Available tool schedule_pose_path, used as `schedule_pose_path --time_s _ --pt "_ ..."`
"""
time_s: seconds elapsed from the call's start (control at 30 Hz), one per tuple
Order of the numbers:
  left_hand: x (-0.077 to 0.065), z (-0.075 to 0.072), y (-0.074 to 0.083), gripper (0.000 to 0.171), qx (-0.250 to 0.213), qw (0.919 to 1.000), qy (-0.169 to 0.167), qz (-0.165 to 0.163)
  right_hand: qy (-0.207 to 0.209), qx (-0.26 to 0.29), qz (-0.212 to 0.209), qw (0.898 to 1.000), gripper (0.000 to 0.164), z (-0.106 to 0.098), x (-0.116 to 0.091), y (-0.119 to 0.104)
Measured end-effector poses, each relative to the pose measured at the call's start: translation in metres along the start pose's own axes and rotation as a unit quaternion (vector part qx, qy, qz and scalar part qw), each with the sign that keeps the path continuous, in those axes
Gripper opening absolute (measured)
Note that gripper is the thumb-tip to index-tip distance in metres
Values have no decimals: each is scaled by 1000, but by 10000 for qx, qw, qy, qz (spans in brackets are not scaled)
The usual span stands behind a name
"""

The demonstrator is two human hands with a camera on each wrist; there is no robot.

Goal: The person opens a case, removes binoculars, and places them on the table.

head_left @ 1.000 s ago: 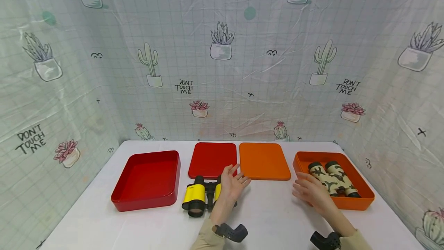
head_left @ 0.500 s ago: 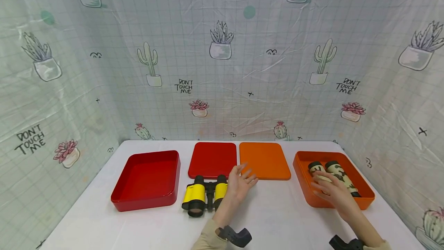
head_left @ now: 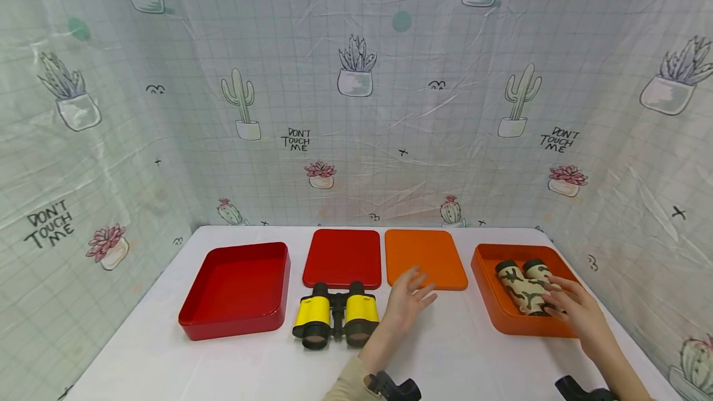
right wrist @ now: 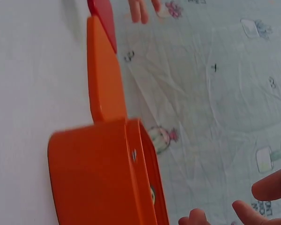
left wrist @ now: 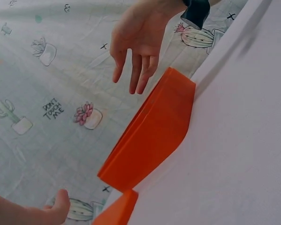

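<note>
My right hand (head_left: 579, 314) hovers over the right front part of the orange box (head_left: 501, 320), fingers spread and holding nothing. Inside that box lie camouflage-patterned binoculars (head_left: 520, 289), partly hidden behind the fingers. In the left wrist view the right hand (left wrist: 142, 35) hangs above the box wall (left wrist: 154, 136). My left hand (head_left: 409, 302) is raised palm up, its fingers loosely extended just in front of the orange lid (head_left: 426, 252). Left of it, yellow and black binoculars (head_left: 314, 311) rest on the white table.
A red box (head_left: 234, 289) without a lid stands at the left of the table. Its matching red lid (head_left: 342, 255) lies flat at the back, beside the orange lid. A cactus-print sheet (head_left: 356, 129) rises behind and along both sides.
My right hand has moved right, from the orange box's left edge across the camouflage binoculars. My left hand has shifted right too, uncovering the yellow binoculars. Boxes and lids stayed put.
</note>
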State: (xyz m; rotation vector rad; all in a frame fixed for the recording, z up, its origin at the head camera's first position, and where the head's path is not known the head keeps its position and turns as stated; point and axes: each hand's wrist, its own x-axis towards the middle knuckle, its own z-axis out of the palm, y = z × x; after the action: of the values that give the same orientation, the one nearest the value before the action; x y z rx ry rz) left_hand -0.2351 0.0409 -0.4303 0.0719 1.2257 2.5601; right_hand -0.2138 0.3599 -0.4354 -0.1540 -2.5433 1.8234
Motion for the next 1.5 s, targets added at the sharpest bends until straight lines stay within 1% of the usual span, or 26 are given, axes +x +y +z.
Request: schedule_pose_path --time_s 0.03,0.1,0.13,0.2,0.27,0.37,0.47,0.57,0.6,0.63,0.7,0.73,0.77,0.83,0.9,0.93,0.97,1.07,1.13,1.17,1.27,1.3,1.33,1.4,1.43,1.5 --pt "0 2 -2 54 58 10000 -23 16 9 33 -43 10000 48 -7 6 9" --pt "1 6 -5 52 196 9998 -61 52 119 184 -267 9994 39 -21 20 37" --pt "1 8 -7 51 310 9994 -103 75 171 48 -322 9993 40 -28 27 49" --pt "1 12 -10 50 514 9985 -175 91 400 -75 -628 9972 31 -41 42 78" --pt "0 17 -13 48 695 9972 -251 92 765 -547 -833 9921 31 -52 54 102" --pt "0 26 -18 46 976 9945 -357 93 1325 -1359 -866 9780 43 -62 62 120" --pt "1 36 -22 43 1383 9893 -453 124 1771 -1885 -764 9630 52 -68 60 122" --pt "4 48 -26 36 2015 9779 -496 269 2161 -2385 -651 9446 49 -68 53 108" --pt "5 51 -28 35 2263 9719 -546 349 2290 -2562 -610 9371 47 -66 49 100" --pt "7 55 -30 34 2521 9649 -577 444 2353 -2637 -591 9336 45 -63 45 90" --pt "9 61 -34 33 3115 9455 -649 688 2468 -2760 -590 9271 41 -56 35 69" --pt "10 64 -36 34 3428 9332 -698 822 2483 -2792 -607 9256 40 -52 30 59" --pt "11 67 -38 34 3731 9201 -737 937 2527 -2903 -629 9208 39 -48 27 52" --pt "13 72 -42 36 4296 8914 -835 1176 2551 -3040 -708 9151 37 -41 22 39" --pt "14 78 -45 37 4849 8580 -926 1419 2574 -3254 -817 9062 35 -36 20 32" --pt "15 80 -47 38 5112 8399 -980 1540 2585 -3332 -884 9024 35 -35 20 29" --pt "16 82 -49 39 5392 8193 -1026 1656 2597 -3412 -967 8982 34 -33 19 26" --pt "20 86 -55 40 6169 7517 -1098 2059 2524 -3506 -1259 8930 33 -29 18 17" --pt "22 86 -59 40 6589 7081 -1112 2283 2496 -3720 -1433 8825 31 -26 17 14" --pt "24 86 -61 40 6759 6881 -1119 2392 2460 -3816 -1525 8778 30 -25 17 14" --pt "29 84 -66 39 7144 6377 -1184 2626 2246 -4092 -1785 8662 29 -23 20 17" --pt "30 82 -68 39 7268 6194 -1205 2714 2151 -4142 -1863 8646 30 -24 21 19" --pt "32 82 -71 38 7384 6015 -1218 2796 2030 -4156 -1910 8658 32 -24 22 22" --pt "36 81 -76 37 7632 5609 -1220 2966 1760 -4167 -1869 8720 39 -25 24 28" --pt "37 81 -78 37 7739 5428 -1233 3022 1633 -4167 -1787 8762 43 -26 24 31" --pt "40 82 -83 36 7909 5123 -1276 3096 1466 -4124 -1687 8832 49 -26 24 35"
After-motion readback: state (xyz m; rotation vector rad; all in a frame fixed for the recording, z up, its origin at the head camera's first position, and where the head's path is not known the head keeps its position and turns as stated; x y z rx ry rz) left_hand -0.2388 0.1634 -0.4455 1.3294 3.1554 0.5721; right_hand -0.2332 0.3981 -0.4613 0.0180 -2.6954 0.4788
